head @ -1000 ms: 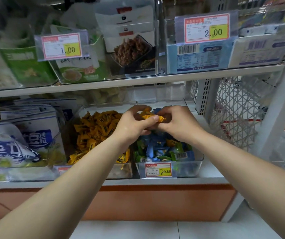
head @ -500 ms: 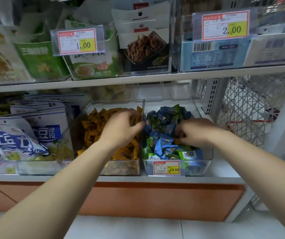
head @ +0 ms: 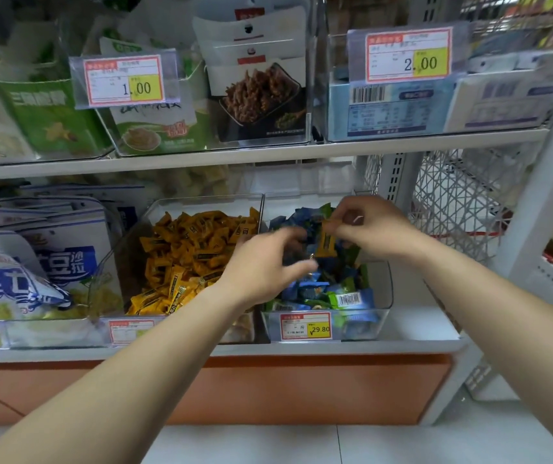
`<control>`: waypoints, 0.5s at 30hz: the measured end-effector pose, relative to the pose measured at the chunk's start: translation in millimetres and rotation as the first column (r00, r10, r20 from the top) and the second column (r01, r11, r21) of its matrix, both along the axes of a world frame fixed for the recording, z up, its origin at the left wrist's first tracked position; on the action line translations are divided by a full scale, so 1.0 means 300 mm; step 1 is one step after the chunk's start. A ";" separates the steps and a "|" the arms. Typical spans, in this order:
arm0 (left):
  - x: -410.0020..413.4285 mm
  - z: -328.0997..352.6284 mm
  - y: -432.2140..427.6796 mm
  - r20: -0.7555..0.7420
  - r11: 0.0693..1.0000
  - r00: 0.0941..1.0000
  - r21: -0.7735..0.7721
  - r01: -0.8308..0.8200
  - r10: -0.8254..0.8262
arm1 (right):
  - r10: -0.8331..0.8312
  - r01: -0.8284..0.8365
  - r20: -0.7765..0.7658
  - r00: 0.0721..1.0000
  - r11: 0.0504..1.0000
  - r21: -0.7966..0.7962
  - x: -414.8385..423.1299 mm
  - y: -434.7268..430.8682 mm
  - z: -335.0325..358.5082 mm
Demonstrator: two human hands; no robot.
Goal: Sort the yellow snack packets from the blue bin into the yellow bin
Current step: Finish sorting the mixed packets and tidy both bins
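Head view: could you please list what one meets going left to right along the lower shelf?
White-and-blue bags → yellow packet pile → left hand → held yellow packet → right hand → white wire mesh panel.

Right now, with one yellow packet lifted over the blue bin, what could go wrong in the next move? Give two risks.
1. The right hand pinches the yellow packet only by its upper end, so it may slip down among the blue packets.
2. The left hand hovers low over the blue bin; a hasty handover might sweep blue packets over the wall into the yellow bin.
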State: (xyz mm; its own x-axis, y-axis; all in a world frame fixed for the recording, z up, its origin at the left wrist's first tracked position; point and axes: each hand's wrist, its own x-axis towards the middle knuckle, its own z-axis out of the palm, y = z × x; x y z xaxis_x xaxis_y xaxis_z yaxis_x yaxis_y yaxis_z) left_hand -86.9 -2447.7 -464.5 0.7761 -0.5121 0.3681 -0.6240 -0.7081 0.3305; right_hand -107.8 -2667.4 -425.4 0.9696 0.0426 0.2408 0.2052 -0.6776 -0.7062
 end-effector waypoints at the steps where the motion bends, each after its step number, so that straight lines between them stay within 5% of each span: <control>1: -0.004 0.020 -0.012 -0.076 0.988 0.997 -0.152 0.009 -0.021 | 0.022 -0.023 0.007 1.000 0.988 0.153 -0.008 0.015 0.004; 3: -0.014 0.061 -0.035 -0.130 0.920 0.986 -0.388 0.047 -0.105 | 0.095 -0.078 -0.017 0.995 0.898 0.434 -0.025 0.053 0.002; 6: -0.001 0.101 -0.018 -0.011 0.909 0.999 -0.415 0.028 -0.035 | 0.172 -0.100 -0.061 0.983 0.789 0.607 -0.034 0.075 0.000; 11: 0.077 0.110 0.173 -0.028 0.895 0.902 -0.108 -0.432 0.432 | -0.159 0.140 0.135 0.978 0.980 0.144 -0.002 -0.021 -0.018; 13: 0.084 0.108 0.212 -0.005 0.862 0.862 0.001 -0.506 0.506 | -0.221 0.232 0.168 0.961 0.972 -0.048 0.008 -0.064 -0.043; 15: 0.065 0.121 0.174 0.009 0.887 0.888 -0.059 -0.459 0.460 | -0.232 0.249 0.099 0.968 0.942 -0.223 0.019 -0.105 -0.072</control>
